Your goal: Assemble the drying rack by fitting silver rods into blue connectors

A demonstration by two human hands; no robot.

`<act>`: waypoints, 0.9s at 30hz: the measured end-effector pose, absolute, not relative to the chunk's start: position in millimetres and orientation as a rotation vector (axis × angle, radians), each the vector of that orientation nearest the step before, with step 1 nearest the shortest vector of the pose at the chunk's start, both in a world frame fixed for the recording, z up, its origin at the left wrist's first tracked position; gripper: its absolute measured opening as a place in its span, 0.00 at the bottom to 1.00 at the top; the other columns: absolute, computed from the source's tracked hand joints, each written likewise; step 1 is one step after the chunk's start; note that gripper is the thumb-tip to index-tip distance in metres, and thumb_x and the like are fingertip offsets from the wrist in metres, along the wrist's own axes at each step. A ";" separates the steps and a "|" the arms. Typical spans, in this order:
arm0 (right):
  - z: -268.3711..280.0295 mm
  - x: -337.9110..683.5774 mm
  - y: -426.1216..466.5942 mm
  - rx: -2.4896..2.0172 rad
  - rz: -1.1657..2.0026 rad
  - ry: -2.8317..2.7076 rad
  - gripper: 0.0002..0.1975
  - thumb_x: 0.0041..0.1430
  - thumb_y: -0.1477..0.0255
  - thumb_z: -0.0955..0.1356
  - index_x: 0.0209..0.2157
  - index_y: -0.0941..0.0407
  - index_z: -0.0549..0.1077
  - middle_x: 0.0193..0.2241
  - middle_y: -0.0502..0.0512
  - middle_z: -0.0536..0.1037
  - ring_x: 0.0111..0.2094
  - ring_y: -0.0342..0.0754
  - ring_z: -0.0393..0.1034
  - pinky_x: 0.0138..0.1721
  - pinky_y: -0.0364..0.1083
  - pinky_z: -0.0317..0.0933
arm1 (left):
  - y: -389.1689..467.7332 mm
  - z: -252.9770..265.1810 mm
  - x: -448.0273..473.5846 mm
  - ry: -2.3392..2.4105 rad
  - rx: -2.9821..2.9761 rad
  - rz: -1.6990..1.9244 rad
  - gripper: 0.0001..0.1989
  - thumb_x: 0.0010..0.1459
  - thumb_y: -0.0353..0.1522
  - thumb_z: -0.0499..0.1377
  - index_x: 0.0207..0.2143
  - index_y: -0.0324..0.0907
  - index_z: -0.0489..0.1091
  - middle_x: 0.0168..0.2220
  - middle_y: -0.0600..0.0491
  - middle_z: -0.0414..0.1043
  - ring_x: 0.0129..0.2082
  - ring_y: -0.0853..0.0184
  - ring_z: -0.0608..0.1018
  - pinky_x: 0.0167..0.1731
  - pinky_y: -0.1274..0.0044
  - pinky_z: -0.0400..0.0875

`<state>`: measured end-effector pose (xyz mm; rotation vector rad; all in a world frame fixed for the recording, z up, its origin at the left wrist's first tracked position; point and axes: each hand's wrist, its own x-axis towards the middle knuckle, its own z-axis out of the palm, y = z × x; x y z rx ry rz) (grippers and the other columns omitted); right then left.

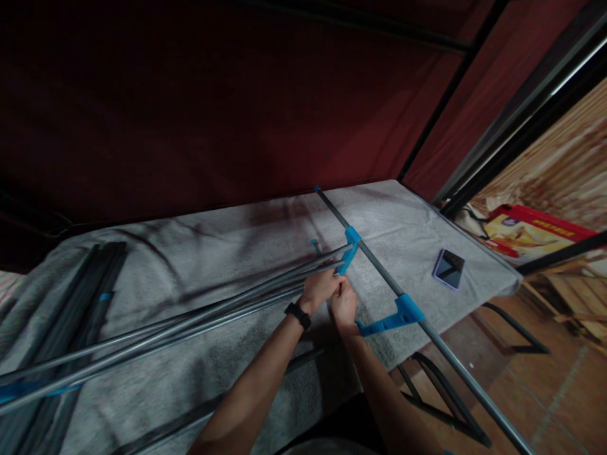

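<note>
My left hand (318,289), with a black watch on the wrist, is closed around the ends of several long grey metal rods (190,325) lying across the grey cloth-covered table (213,253). My right hand (344,304) pinches the rod ends right beside it, at the tip of a blue plastic connector (349,249). That connector sits on a grey cross rod (379,268) running from the table's back to past its front edge. A second blue connector (398,315) sits lower on the same rod, just right of my right hand.
A phone (448,268) lies face up near the table's right edge. A bundle of dark rods (80,297) rests at the left end. Dark red fabric walls stand behind. A red box (531,234) and black metal frames (441,392) are on the floor at right.
</note>
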<state>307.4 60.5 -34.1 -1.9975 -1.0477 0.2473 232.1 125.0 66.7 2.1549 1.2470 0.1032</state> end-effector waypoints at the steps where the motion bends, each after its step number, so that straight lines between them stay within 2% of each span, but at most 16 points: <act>1: -34.6 306.9 60.5 -2.000 0.250 -1.048 0.13 0.65 0.72 0.58 0.38 0.55 0.74 0.29 0.58 0.79 0.30 0.52 0.73 0.35 0.46 0.63 | 124.3 66.3 231.7 1.244 2.164 0.103 0.16 0.68 0.40 0.53 0.52 0.49 0.75 0.49 0.50 0.81 0.50 0.61 0.80 0.48 0.74 0.69; 7: -37.0 307.6 60.6 -2.004 0.288 -1.074 0.11 0.63 0.71 0.60 0.39 0.54 0.73 0.30 0.57 0.79 0.31 0.51 0.73 0.35 0.46 0.60 | 119.5 65.8 229.6 1.234 2.247 0.153 0.16 0.69 0.37 0.52 0.52 0.45 0.74 0.52 0.44 0.79 0.55 0.58 0.78 0.52 0.72 0.68; 13: -37.8 313.0 54.8 -2.009 0.327 -1.116 0.15 0.63 0.67 0.59 0.42 0.57 0.74 0.29 0.60 0.78 0.30 0.54 0.71 0.33 0.48 0.56 | 110.6 70.0 227.8 1.193 2.310 0.194 0.14 0.69 0.35 0.52 0.50 0.42 0.74 0.48 0.44 0.80 0.50 0.58 0.80 0.49 0.71 0.71; 17: -41.3 319.6 55.5 -2.015 0.297 -1.157 0.19 0.64 0.61 0.59 0.44 0.58 0.74 0.30 0.63 0.79 0.30 0.57 0.71 0.32 0.50 0.55 | 103.5 67.6 206.3 1.175 2.380 0.276 0.16 0.69 0.35 0.53 0.56 0.44 0.70 0.54 0.45 0.77 0.54 0.58 0.78 0.52 0.71 0.71; 22: -44.8 322.5 56.5 -2.025 0.220 -1.185 0.25 0.68 0.52 0.57 0.43 0.56 0.74 0.35 0.66 0.80 0.34 0.59 0.74 0.36 0.52 0.59 | 84.9 53.2 143.4 1.286 2.494 0.255 0.19 0.69 0.28 0.48 0.59 0.43 0.67 0.50 0.44 0.78 0.49 0.59 0.79 0.50 0.68 0.71; 27: -46.2 324.1 56.7 -2.014 0.255 -1.144 0.24 0.66 0.52 0.58 0.43 0.57 0.73 0.36 0.68 0.80 0.39 0.61 0.74 0.40 0.54 0.62 | 67.3 48.5 88.6 1.545 2.531 0.278 0.27 0.65 0.21 0.49 0.65 0.42 0.62 0.59 0.43 0.72 0.60 0.58 0.73 0.62 0.64 0.64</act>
